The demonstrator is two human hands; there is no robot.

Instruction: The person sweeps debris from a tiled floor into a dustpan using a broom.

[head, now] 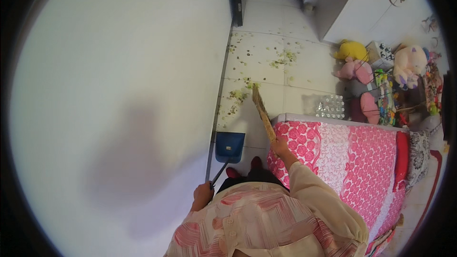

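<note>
My right hand point(279, 147) grips a straw hand broom point(263, 112), whose tip reaches the tiled floor among green and brown leafy bits. My left hand point(204, 193) holds the dark handle of a blue dustpan point(230, 145), which lies on the floor close to the wall, in front of my feet. Scattered green bits point(238, 95) lie ahead of the dustpan, near the wall. Farther off, another loose patch of green bits point(285, 58) spreads over the tiles.
A long white wall point(125, 60) runs along the left. At the right stands a bed with a pink rose-patterned cover point(367, 153). Beyond it are plush toys point(351, 50), a pack of clear bottles point(330, 107) and a white cabinet point(357, 10). A dark door frame point(235, 3) is at the top.
</note>
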